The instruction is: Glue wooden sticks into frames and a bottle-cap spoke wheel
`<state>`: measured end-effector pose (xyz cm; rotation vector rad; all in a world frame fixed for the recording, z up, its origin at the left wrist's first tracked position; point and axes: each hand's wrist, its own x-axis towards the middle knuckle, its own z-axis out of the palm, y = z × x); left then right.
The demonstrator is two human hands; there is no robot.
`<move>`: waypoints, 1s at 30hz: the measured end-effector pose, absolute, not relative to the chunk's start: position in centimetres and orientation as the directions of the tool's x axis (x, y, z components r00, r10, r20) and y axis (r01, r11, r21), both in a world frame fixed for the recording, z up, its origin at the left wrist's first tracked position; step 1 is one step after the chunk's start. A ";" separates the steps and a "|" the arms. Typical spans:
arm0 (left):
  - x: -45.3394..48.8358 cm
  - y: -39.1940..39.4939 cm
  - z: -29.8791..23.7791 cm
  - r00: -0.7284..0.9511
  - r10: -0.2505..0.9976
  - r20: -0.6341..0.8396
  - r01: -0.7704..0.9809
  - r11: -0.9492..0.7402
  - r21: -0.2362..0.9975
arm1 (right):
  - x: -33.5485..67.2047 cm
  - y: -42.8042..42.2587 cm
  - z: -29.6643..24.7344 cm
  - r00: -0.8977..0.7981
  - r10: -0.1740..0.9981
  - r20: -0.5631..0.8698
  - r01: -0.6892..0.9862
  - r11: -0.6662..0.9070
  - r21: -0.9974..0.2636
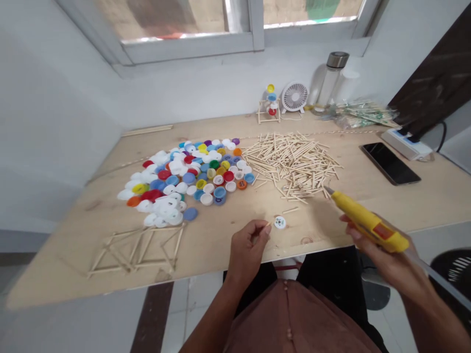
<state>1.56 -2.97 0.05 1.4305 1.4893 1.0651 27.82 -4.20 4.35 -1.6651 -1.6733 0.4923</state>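
Near the table's front edge, my left hand (pixel 247 251) is closed in a pinch on a short wooden stick (pixel 269 224), mostly hidden by the fingers. Just right of the fingertips a white bottle cap (pixel 280 222) with a dark pattern lies on the wood. My right hand (pixel 390 264) grips a yellow glue gun (pixel 356 215), raised over the table's right part, its nozzle pointing left and away from me. A clear glue stick (pixel 441 282) sticks out of its back. Behind the cap lies a single loose stick (pixel 291 210).
Colourful bottle caps (pixel 191 176) are heaped left of a pile of short sticks (pixel 294 162). Stick frames (pixel 136 252) lie at the front left. A phone (pixel 390 163) and a power strip (pixel 406 143) are at right. A small fan (pixel 295 97) and a bottle (pixel 331 81) stand behind.
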 end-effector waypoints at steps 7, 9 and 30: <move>1.1 -2.6 -0.4 -0.099 0.991 -0.085 0.133 0.098 0.986 | 23.5 -5.8 3.6 -0.140 0.988 0.060 0.587 0.131 -0.799; 1.1 -2.5 -0.3 -0.101 0.989 -0.106 0.074 0.114 0.991 | 23.0 -6.0 3.2 -0.144 0.990 0.010 0.577 0.092 -0.812; 0.8 -2.5 0.9 -0.020 0.944 -0.329 -0.224 0.317 0.922 | 20.4 -6.3 3.3 -0.243 0.969 -0.052 0.619 0.113 -0.778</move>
